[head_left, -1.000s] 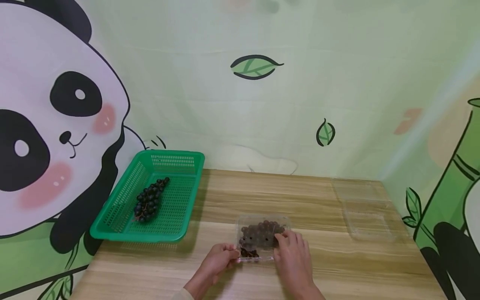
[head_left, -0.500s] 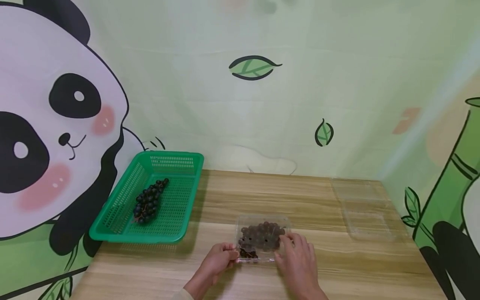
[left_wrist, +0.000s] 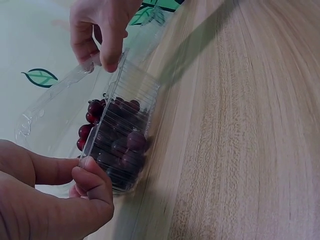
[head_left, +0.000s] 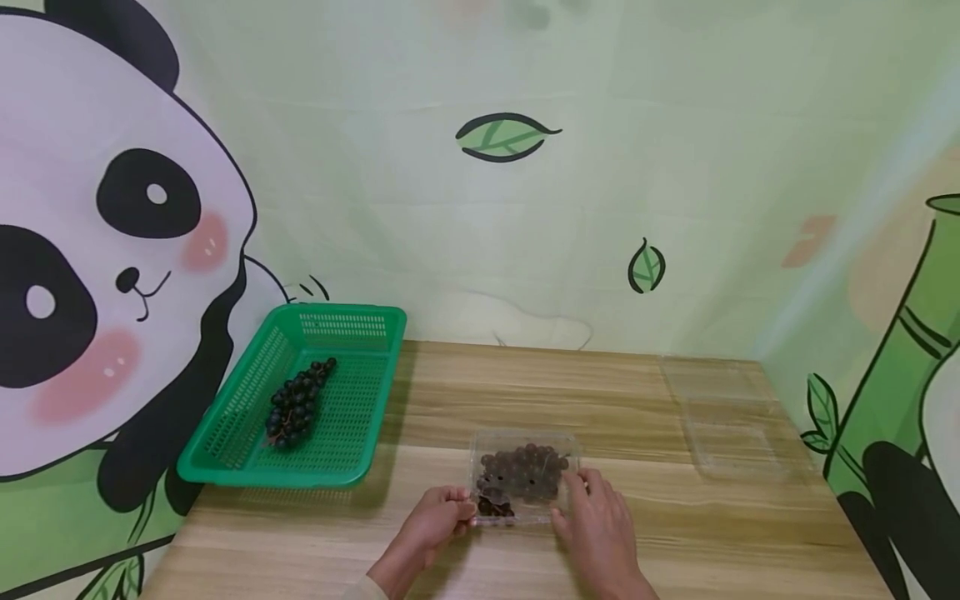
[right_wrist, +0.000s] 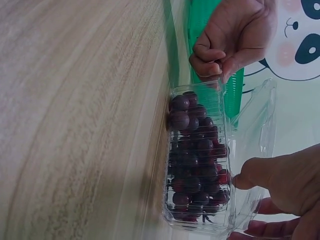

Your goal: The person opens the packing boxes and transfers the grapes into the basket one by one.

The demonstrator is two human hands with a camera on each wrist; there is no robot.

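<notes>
A clear plastic clamshell box [head_left: 534, 518] of dark grapes [right_wrist: 192, 155] sits on the table between both hands. Its lid [right_wrist: 270, 115] stands partly raised and slanted over the fruit, as the wrist views show. My left hand [head_left: 438, 521] pinches the box's near left corner between thumb and fingers. On the opposite side, my right hand [head_left: 603, 529] grips the lid's edge, its thumb [right_wrist: 250, 172] right at the box rim and its fingers behind the lid. A few grapes and stems show at the near left, below the lid's edge in the head view.
At the left stands a green plastic basket [head_left: 387, 400] holding a bunch of dark grapes [head_left: 296, 404]. Another clear plastic box [head_left: 735, 450] lies near the table's right edge. Behind the wooden table [head_left: 465, 383] hangs a panda-printed backdrop [head_left: 390, 167].
My right hand has shifted slightly right and down along the lid's edge, its fingers drawing back from over the grapes. My left hand keeps its pinch on the corner.
</notes>
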